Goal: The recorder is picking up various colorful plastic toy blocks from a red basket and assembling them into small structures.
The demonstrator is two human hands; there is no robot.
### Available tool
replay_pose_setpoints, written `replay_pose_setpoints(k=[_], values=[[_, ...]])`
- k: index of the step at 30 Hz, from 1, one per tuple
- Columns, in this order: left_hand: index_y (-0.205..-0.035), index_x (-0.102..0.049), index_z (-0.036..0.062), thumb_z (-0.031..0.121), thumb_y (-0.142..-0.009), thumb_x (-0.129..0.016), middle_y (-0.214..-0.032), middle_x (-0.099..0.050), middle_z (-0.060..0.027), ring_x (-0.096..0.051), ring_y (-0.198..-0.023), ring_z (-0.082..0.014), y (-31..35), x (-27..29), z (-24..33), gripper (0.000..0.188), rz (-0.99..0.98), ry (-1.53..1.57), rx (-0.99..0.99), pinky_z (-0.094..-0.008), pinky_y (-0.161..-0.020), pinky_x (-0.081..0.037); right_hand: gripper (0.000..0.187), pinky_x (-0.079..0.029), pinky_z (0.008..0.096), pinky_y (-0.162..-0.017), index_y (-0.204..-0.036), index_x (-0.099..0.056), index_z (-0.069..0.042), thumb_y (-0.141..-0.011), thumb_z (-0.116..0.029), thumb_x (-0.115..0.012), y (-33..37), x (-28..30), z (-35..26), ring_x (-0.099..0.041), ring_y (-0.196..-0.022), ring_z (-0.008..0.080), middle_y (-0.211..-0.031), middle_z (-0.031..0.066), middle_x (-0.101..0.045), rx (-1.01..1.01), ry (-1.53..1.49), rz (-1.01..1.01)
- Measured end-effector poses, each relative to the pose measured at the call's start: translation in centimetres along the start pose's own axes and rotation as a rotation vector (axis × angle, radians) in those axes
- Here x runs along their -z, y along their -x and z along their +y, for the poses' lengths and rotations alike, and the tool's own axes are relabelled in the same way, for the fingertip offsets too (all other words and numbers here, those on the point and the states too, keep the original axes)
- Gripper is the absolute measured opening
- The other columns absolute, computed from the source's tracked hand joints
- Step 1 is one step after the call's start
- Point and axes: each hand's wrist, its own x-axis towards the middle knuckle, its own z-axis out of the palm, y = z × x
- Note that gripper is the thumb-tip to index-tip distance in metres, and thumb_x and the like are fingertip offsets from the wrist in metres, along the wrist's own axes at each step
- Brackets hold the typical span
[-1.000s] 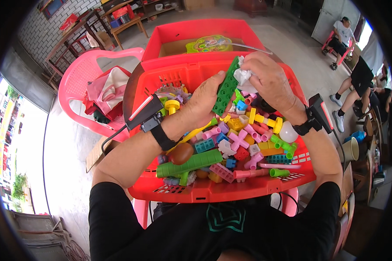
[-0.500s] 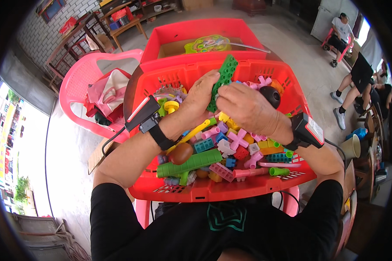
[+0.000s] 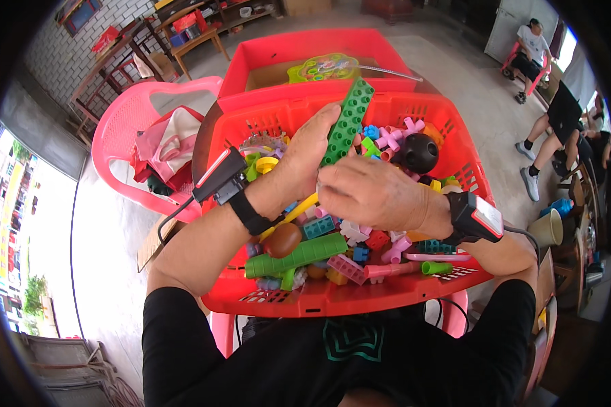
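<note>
- Green brick (image 3: 350, 121) slants above the basket (image 3: 360, 304), upper end toward its far rim.
- Left hand (image 3: 309, 146) holds the brick's left edge.
- Right hand (image 3: 381, 195) bunches its fingers at the lower end; whether they pinch anything, I cannot tell.

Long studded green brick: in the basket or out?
Out: the left hand holds the green brick raised above the toys piled in the red basket.
</note>
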Motion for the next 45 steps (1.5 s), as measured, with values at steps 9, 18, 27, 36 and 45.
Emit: replay_pose_setpoints(k=[9, 18, 27, 36, 45], values=[[-0.114, -0.054, 0.0107, 0.043, -0.095, -0.042, -0.080, -0.061, -0.0032, -0.058, -0.064, -0.0147, 0.5, -0.1, 0.6, 0.040, -0.074, -0.090, 0.148, -0.0294, -0.053, -0.048, 0.013, -0.048, 0.0342, -0.065, -0.081, -0.053, -0.006, -0.070, -0.005, -0.059, 0.4, 2.6, 5.6, -0.055, -0.079, 0.0264, -0.082, 0.0102, -0.049, -0.147, 0.252, 0.256], [-0.113, -0.053, 0.0091, 0.037, -0.096, -0.041, -0.079, -0.059, -0.0045, -0.053, -0.054, -0.0102, 0.5, -1.4, 0.6, 0.035, -0.181, -0.105, 0.114, -0.0235, -0.044, -0.042, 0.019, -0.045, 0.0387, -0.076, -0.094, -0.056, -0.005, -0.077, -0.004, -0.049, 6.1, 3.1, 13.0, -0.056, -0.085, 0.0332, -0.091, 0.0137, -0.055, -0.648, 0.085, 0.342], [-0.115, -0.058, 0.0059, 0.018, -0.082, -0.060, -0.082, -0.061, -0.0033, -0.056, -0.067, -0.0098, -0.7, 1.4, -0.4, 0.035, -0.161, -1.073, -0.108, -0.0245, -0.060, -0.045, 0.039, -0.046, 0.0388, -0.085, -0.108, -0.057, -0.006, -0.072, 0.005, -0.047, 4.9, 2.1, 11.0, -0.057, -0.095, 0.0331, -0.103, 0.0147, -0.058, -0.358, 0.052, 0.187], [-0.109, -0.058, 0.0034, 0.011, -0.083, -0.063, -0.089, -0.060, -0.0021, -0.056, -0.080, -0.0076, -1.6, 2.9, 1.9, 0.027, 0.034, -0.880, -0.318, -0.0219, -0.069, -0.046, 0.025, -0.046, 0.0259, -0.075, -0.107, -0.058, -0.004, -0.083, -0.002, -0.051, 3.9, 2.6, 10.0, -0.059, -0.084, 0.0138, -0.091, 0.0048, -0.061, -0.897, -0.635, -0.203], [-0.125, -0.043, 0.0021, 0.029, -0.090, -0.055, -0.105, -0.054, -0.0084, -0.052, -0.098, -0.0153, -1.3, 2.3, 1.5, 0.046, 0.316, -0.712, -0.453, -0.0292, -0.079, -0.046, 0.031, -0.054, 0.0269, -0.071, -0.122, -0.051, -0.006, -0.091, -0.004, -0.045, 7.4, 2.0, 14.2, -0.064, -0.079, 0.0185, -0.104, 0.0096, -0.061, -1.073, -1.044, 0.465]])
